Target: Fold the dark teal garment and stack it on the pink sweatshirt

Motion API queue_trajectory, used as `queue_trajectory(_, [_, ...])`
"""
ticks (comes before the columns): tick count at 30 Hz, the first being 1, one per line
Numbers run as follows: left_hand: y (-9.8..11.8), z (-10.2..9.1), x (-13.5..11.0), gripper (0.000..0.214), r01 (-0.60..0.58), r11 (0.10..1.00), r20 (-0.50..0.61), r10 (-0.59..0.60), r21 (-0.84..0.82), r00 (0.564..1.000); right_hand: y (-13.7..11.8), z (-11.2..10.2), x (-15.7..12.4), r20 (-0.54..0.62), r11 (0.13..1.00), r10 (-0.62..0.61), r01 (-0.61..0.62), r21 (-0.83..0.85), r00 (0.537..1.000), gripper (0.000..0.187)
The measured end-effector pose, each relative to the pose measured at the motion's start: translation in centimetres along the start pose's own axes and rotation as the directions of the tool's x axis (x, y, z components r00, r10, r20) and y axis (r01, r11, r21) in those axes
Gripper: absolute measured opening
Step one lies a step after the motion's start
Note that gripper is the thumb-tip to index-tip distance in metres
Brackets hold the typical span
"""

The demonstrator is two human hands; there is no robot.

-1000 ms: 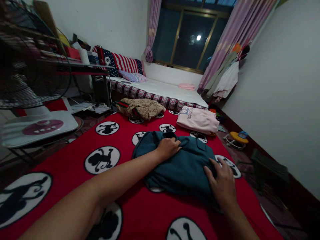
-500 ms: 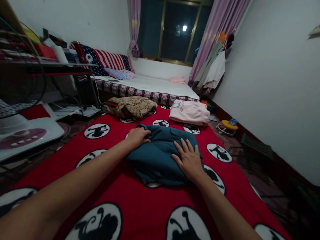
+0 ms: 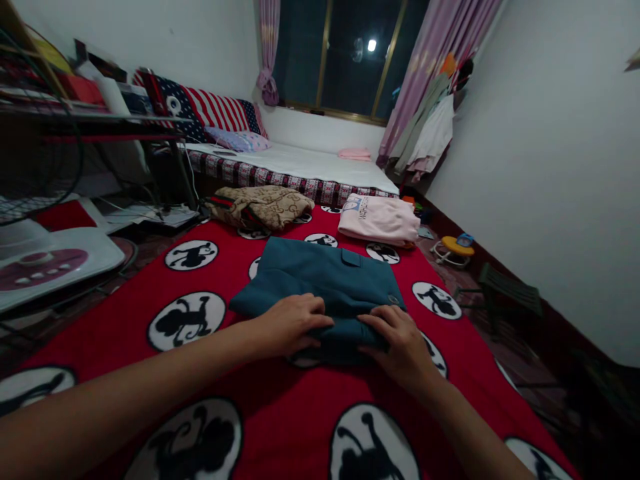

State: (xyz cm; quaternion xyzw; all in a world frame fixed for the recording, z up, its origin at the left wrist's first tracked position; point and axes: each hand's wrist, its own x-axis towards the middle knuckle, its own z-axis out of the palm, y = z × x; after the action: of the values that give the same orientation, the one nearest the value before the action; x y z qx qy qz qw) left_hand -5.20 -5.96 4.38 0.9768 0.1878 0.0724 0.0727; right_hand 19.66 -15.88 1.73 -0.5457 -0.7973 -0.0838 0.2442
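Observation:
A teal garment (image 3: 320, 270) with a small pocket flap lies folded on a red blanket (image 3: 280, 413) printed with white circles and black figures. My left hand (image 3: 293, 325) is closed on the garment's near edge, fingers curled toward the middle. Close by on the right, my right hand (image 3: 403, 343) grips the same near edge, its thumb and fingers bent around the cloth. The fabric between both hands is raised in a fold. Some fingertips are hidden by the cloth and the hands themselves.
Beyond the garment lie a brown patterned cloth bundle (image 3: 265, 205) and a folded pink garment (image 3: 377, 219). A cluttered desk (image 3: 100, 120) and a white appliance (image 3: 55, 267) stand left. On the right are a yellow stool (image 3: 455, 247) and a dark folding stool (image 3: 510, 290).
My left hand has moved from the garment's far left corner to its near edge. My right hand, previously spread flat on top, has drawn nearer and closed on that edge.

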Motion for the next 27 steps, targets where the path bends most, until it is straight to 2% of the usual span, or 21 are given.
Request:
queue_trajectory(2, [0.6, 0.1, -0.1, 0.032, -0.016, 1.0, 0.023, 0.016, 0.0, 1.0, 0.9, -0.6, -0.6, -0.022, 1.0, 0.002, -0.002, 0.028, 1.0, 0.019])
queue_trajectory(3, [0.9, -0.2, -0.1, 0.029, -0.024, 0.999, 0.035, 0.025, -0.028, 0.999, 1.2, -1.1, -0.8, -0.001, 0.999, 0.015, -0.015, 0.05, 1.0, 0.016])
queue_trajectory(5, [1.3, -1.1, 0.0, 0.024, -0.053, 0.992, 0.072, 0.062, -0.112, 0.995, 1.3, -2.4, -0.9, 0.131, 0.992, 0.082, -0.093, 0.084, 0.988, 0.014])
queue_trajectory(7, [1.6, -1.9, 0.4, 0.023, -0.065, 0.98, 0.107, 0.087, -0.188, 0.99, 1.0, -3.9, -0.5, 0.312, 0.976, 0.173, -0.206, 0.076, 0.934, 0.01])
queue_trajectory(9, [1.7, -2.2, 1.0, 0.021, -0.034, 0.975, 0.092, 0.056, -0.22, 0.994, 0.5, -5.1, 0.5, 0.391, 0.953, 0.26, -0.299, 0.04, 0.883, 0.015])
queue_trajectory(11, [1.4, -2.0, 2.0, 0.021, 0.013, 0.977, -0.023, -0.018, -0.213, 1.0, 0.2, -5.7, 1.9, 0.324, 0.94, 0.308, -0.338, 0.042, 0.895, 0.024])
queue_trajectory(14, [0.3, -1.1, 3.6, 0.03, 0.072, 0.983, -0.245, -0.113, -0.17, 0.963, 0.9, -5.4, 3.8, 0.161, 0.935, 0.339, -0.35, 0.046, 0.927, 0.016])
queue_trajectory(16, [-0.6, -0.5, 4.4, 0.037, 0.109, 0.978, -0.276, -0.156, -0.179, 0.948, 2.0, -4.7, 4.6, 0.131, 0.925, 0.374, -0.379, 0.014, 0.918, 0.012])
queue_trajectory(18, [-1.1, 0.1, 4.7, 0.034, 0.136, 0.974, -0.237, -0.177, -0.182, 0.955, 3.1, -3.8, 4.9, 0.156, 0.917, 0.392, -0.399, 0.012, 0.906, 0.013])
queue_trajectory(20, [-1.1, 0.6, 4.7, 0.026, 0.117, 0.987, -0.224, -0.139, -0.106, 0.965, 3.7, -3.2, 5.1, 0.194, 0.938, 0.336, -0.347, 0.023, 0.922, 0.024])
queue_trajectory(22, [-0.7, 1.3, 4.6, 0.021, 0.068, 0.997, -0.281, -0.056, 0.034, 0.958, 3.5, -2.7, 5.6, 0.246, 0.976, 0.216, -0.217, -0.025, 0.945, 0.037])
queue_trajectory(25, [0.1, 2.6, 4.5, 0.016, -0.082, 0.969, -0.371, 0.166, 0.232, 0.914, 2.6, -2.1, 7.1, 0.343, 0.981, 0.107, -0.043, -0.19, 0.933, 0.046])
queue_trajectory(27, [0.4, 3.4, 4.5, 0.021, -0.208, 0.928, -0.349, 0.314, 0.307, 0.883, 2.1, -1.8, 8.4, 0.35, 0.963, 0.131, -0.036, -0.267, 0.928, 0.04])
